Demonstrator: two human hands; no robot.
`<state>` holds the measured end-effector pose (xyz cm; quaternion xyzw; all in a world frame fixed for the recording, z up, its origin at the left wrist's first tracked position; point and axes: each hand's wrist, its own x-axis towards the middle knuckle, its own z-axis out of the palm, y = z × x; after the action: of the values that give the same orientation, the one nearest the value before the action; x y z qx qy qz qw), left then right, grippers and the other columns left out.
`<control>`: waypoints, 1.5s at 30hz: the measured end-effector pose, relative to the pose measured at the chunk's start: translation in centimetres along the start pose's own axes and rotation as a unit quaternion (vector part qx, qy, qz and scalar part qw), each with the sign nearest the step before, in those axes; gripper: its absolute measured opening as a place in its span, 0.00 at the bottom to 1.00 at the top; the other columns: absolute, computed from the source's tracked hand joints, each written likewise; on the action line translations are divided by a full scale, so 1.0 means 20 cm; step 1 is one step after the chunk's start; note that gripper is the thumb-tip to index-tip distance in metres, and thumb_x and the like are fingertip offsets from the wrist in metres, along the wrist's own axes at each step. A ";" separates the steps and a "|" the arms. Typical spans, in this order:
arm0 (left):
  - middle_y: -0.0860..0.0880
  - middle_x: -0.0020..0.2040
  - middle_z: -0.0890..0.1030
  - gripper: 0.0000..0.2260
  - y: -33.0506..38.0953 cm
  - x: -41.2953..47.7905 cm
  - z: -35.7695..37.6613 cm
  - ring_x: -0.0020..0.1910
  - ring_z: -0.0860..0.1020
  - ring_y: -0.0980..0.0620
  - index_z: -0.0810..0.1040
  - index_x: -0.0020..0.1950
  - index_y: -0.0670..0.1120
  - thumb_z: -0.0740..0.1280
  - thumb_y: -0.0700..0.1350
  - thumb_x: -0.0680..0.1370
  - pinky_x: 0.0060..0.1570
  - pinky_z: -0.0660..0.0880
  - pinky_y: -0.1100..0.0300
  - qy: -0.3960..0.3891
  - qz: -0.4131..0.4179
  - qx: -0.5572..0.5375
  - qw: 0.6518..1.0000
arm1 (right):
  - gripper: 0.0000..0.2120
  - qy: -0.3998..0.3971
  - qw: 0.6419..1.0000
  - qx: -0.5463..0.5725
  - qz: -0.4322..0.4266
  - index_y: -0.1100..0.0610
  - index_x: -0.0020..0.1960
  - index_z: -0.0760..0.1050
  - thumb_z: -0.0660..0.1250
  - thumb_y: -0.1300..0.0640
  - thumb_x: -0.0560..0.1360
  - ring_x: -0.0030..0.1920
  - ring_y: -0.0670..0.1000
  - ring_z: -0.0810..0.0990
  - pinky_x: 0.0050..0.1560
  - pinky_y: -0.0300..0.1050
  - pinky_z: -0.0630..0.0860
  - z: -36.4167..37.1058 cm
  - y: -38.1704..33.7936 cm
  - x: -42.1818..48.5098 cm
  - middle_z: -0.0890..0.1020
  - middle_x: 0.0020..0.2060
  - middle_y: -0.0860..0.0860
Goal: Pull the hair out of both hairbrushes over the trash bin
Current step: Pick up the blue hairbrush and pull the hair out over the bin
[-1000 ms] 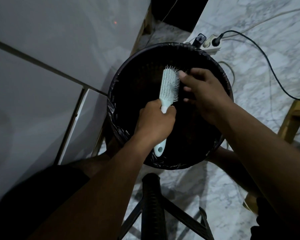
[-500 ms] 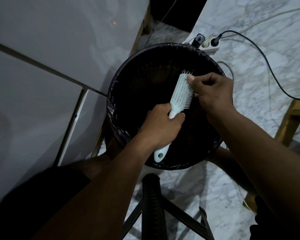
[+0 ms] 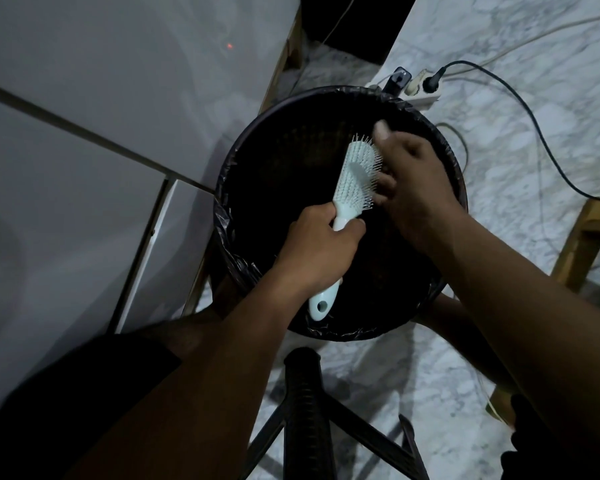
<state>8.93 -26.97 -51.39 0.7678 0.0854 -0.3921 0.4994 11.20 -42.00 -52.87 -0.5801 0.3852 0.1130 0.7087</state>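
Right hand [image 3: 413, 181] has been slid down onto the bristles, fingers curled into them, hairbrush [image 3: 355, 181] gripped by left hand [image 3: 321, 251] over the black-lined trash bin [image 3: 243, 216], contents too dark to tell.

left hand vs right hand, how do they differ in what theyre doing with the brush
The left hand is closed in a fist around the handle of the hairbrush, while the right hand touches only the bristle side of its head. The left hand sits nearer the person; the right hand is farther out, its fingers curled into the bristles. Both are over the trash bin.
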 end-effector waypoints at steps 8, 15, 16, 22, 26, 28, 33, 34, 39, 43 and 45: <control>0.53 0.27 0.76 0.10 0.00 -0.01 0.01 0.23 0.76 0.55 0.81 0.48 0.42 0.69 0.48 0.80 0.29 0.78 0.53 -0.039 -0.010 0.008 0.999 | 0.17 0.043 0.986 -0.110 -0.120 0.63 0.53 0.83 0.81 0.58 0.67 0.42 0.46 0.85 0.45 0.41 0.83 -0.04 0.03 0.00 0.86 0.44 0.55; 0.50 0.30 0.77 0.06 0.00 -0.02 0.01 0.22 0.74 0.56 0.82 0.50 0.44 0.69 0.46 0.80 0.24 0.75 0.58 -0.065 0.008 -0.012 0.998 | 0.11 0.108 0.989 -0.038 -0.088 0.57 0.36 0.83 0.77 0.51 0.72 0.36 0.47 0.83 0.46 0.46 0.82 -0.06 0.01 0.01 0.85 0.32 0.50; 0.49 0.31 0.77 0.06 0.00 -0.02 0.01 0.22 0.74 0.56 0.83 0.51 0.44 0.69 0.46 0.80 0.23 0.75 0.58 -0.068 0.010 -0.012 0.998 | 0.12 0.109 0.992 -0.021 -0.066 0.56 0.35 0.82 0.76 0.50 0.72 0.35 0.48 0.83 0.46 0.46 0.82 -0.06 0.00 0.01 0.84 0.31 0.49; 0.53 0.28 0.76 0.05 -0.02 -0.02 0.00 0.21 0.74 0.56 0.82 0.53 0.46 0.69 0.46 0.81 0.24 0.72 0.60 -0.050 -0.003 -0.008 0.999 | 0.15 0.112 0.975 0.165 0.103 0.57 0.42 0.77 0.65 0.47 0.80 0.41 0.52 0.83 0.51 0.50 0.81 -0.07 0.01 0.06 0.85 0.35 0.50; 0.51 0.30 0.78 0.07 -0.06 0.00 -0.05 0.24 0.77 0.55 0.81 0.46 0.45 0.68 0.48 0.80 0.27 0.76 0.59 0.046 -0.032 0.027 0.998 | 0.18 0.149 0.984 0.005 0.096 0.56 0.37 0.73 0.63 0.48 0.82 0.27 0.49 0.75 0.32 0.41 0.71 -0.06 0.02 0.04 0.77 0.26 0.50; 0.51 0.33 0.80 0.08 -0.09 -0.01 -0.06 0.28 0.78 0.55 0.80 0.44 0.46 0.68 0.49 0.79 0.28 0.73 0.63 0.087 -0.033 0.070 0.993 | 0.19 0.158 0.979 -0.099 0.077 0.58 0.36 0.73 0.64 0.48 0.81 0.23 0.50 0.70 0.24 0.35 0.67 -0.05 0.02 0.02 0.73 0.26 0.51; 0.50 0.39 0.81 0.09 -0.10 -0.13 -0.11 0.32 0.79 0.55 0.79 0.46 0.45 0.69 0.52 0.78 0.25 0.67 0.64 0.136 -0.030 0.171 0.975 | 0.08 0.008 0.951 -0.310 0.012 0.57 0.55 0.75 0.70 0.62 0.77 0.34 0.50 0.77 0.34 0.41 0.75 -0.02 0.09 -0.09 0.80 0.40 0.56; 0.50 0.39 0.81 0.10 -0.08 -0.16 -0.12 0.32 0.79 0.55 0.79 0.45 0.46 0.69 0.52 0.77 0.24 0.66 0.64 0.145 -0.028 0.183 0.972 | 0.16 -0.031 0.936 -0.349 0.019 0.57 0.61 0.74 0.72 0.63 0.75 0.39 0.51 0.79 0.40 0.42 0.78 -0.01 0.08 -0.12 0.81 0.46 0.58; 0.52 0.31 0.75 0.16 0.12 -0.37 -0.24 0.28 0.75 0.54 0.75 0.35 0.47 0.70 0.56 0.75 0.24 0.62 0.62 0.204 0.012 0.227 0.952 | 0.29 -0.107 0.854 -0.508 -0.031 0.56 0.74 0.69 0.71 0.51 0.76 0.67 0.58 0.76 0.64 0.46 0.72 0.07 -0.18 -0.36 0.75 0.69 0.57; 0.49 0.33 0.75 0.17 0.37 -0.62 -0.34 0.35 0.80 0.45 0.74 0.37 0.45 0.69 0.58 0.73 0.27 0.64 0.61 0.243 0.060 0.238 0.939 | 0.24 -0.097 0.833 -0.528 -0.135 0.57 0.72 0.71 0.69 0.52 0.78 0.65 0.58 0.76 0.60 0.44 0.71 0.12 -0.55 -0.62 0.76 0.68 0.57; 0.47 0.35 0.76 0.18 0.51 -0.76 -0.39 0.38 0.81 0.44 0.73 0.36 0.45 0.69 0.59 0.73 0.29 0.65 0.60 0.263 0.082 0.234 0.932 | 0.21 -0.080 0.829 -0.524 -0.180 0.58 0.68 0.74 0.69 0.53 0.77 0.59 0.57 0.78 0.52 0.43 0.71 0.13 -0.76 -0.78 0.79 0.63 0.57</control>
<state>7.91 -21.49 -32.28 0.9430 0.0564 -0.1421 0.2957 10.90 -39.65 -31.04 -0.9122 0.0992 0.2142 0.3349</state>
